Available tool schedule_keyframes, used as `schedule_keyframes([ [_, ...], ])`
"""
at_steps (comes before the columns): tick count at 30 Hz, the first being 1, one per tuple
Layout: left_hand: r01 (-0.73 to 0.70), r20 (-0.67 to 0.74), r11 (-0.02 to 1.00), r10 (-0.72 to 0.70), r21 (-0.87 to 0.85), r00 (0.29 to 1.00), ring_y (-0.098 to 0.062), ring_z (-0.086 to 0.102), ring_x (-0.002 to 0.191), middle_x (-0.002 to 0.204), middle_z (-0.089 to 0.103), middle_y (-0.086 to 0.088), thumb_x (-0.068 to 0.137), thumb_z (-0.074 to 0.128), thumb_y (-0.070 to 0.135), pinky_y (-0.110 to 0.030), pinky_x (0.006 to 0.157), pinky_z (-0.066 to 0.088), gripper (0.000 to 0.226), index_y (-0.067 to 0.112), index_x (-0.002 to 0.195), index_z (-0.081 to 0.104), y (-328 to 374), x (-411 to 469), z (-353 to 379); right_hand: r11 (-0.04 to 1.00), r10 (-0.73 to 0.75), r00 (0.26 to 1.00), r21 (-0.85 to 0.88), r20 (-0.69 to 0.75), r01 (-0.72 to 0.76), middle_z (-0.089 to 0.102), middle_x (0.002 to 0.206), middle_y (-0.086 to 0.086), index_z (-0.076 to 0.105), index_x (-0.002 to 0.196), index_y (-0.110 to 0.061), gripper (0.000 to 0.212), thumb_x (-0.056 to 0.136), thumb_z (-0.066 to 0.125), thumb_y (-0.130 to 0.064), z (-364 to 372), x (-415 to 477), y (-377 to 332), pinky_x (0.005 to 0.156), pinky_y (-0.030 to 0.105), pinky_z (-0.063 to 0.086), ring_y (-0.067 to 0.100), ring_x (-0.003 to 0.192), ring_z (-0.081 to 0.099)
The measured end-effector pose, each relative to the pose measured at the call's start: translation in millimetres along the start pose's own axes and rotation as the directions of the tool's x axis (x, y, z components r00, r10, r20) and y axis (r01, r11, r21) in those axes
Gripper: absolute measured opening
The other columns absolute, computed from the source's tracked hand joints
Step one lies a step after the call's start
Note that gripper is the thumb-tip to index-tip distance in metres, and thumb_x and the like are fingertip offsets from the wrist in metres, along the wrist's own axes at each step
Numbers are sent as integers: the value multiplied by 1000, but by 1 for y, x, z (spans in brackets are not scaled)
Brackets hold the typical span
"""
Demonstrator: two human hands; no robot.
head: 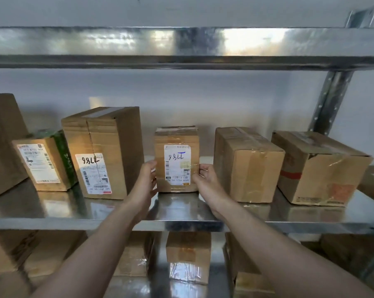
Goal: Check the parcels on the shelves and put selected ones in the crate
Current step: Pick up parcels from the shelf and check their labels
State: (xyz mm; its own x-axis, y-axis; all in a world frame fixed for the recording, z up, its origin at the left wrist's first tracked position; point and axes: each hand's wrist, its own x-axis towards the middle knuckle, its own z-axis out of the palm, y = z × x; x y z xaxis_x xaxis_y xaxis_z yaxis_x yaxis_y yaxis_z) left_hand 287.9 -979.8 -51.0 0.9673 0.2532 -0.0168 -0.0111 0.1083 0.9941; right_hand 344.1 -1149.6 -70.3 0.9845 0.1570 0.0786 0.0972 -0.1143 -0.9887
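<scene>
Both forearms reached over the shelf point(311, 225) to the labelled parcel point(176, 183), which stood upright on it, long axis vertical. Left hand point(146, 179) clasped the parcel's left side; right hand point(205, 179) gripped its right edge, fingers curled. Both hands were equally near, so a straight pull towards the person appeared open.

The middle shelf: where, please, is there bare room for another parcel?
Bare metal runs along the shelf front, widest before the held parcel. Narrow gaps flank it: left hand fills one beside the tall box, right hand the other beside the plain box. Further left is crowded.
</scene>
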Motion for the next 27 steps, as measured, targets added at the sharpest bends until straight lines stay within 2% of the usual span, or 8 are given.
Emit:
schedule_keyframes([
  [4,37,-2,999,-37,-10,999,-17,57,128,124,73,8,102,40,59,-44,113,36,44,38,135,60,-7,13,0,1000,-9,997,9,76,9,64,134,-3,44,139,-23,36,107,61,-20,2,16,7,85,15,47,-4,110,61],
  [6,56,-3,998,-56,-13,998,-19,55,132,129,72,8,98,41,64,-47,116,36,50,39,137,61,-9,12,-1,1000,-1,994,-1,105,1,63,138,-2,41,141,-25,41,106,62,-19,3,13,6,98,21,50,-1,114,60],
  [9,100,3,995,-100,14,995,-11,52,120,132,66,6,102,37,62,-38,94,46,49,36,138,58,-3,-4,2,1000,7,993,-28,121,-4,59,148,-8,32,151,-28,53,106,58,-20,5,-4,-6,118,35,42,5,125,58],
  [12,72,23,990,-76,120,997,-34,60,114,111,71,-14,107,38,55,-47,108,49,45,28,132,63,10,-25,3,997,-26,995,-67,91,32,48,151,-14,21,164,-25,64,110,54,-24,1,-30,-36,111,30,32,2,127,43],
  [15,39,150,982,-68,184,986,-28,68,115,121,72,-12,104,38,63,-44,111,49,60,16,129,65,34,-36,6,980,-149,987,-126,58,156,46,139,-23,23,167,-26,68,108,57,-26,-11,-52,-67,106,25,33,-4,126,50],
  [20,-107,254,986,71,131,965,-25,64,119,130,68,-9,105,36,60,-41,110,49,60,15,132,64,89,-35,52,912,-351,935,-244,-44,330,38,169,-5,36,164,-24,65,104,61,-26,-65,-64,-111,126,33,29,12,155,35],
  [25,-114,245,980,72,164,967,-24,58,108,124,58,-9,104,37,62,-37,94,49,59,19,137,58,100,-25,102,914,-331,927,-302,-174,270,43,165,-4,42,161,-23,57,107,55,-34,-143,-56,-115,110,26,32,11,148,39],
  [27,-93,208,982,57,166,977,-29,56,119,134,55,-12,103,37,62,-43,106,45,59,22,141,56,90,-16,123,927,-290,935,-302,-202,222,45,164,-3,43,160,-26,59,104,52,-44,-166,-46,-103,114,31,35,19,151,41],
])
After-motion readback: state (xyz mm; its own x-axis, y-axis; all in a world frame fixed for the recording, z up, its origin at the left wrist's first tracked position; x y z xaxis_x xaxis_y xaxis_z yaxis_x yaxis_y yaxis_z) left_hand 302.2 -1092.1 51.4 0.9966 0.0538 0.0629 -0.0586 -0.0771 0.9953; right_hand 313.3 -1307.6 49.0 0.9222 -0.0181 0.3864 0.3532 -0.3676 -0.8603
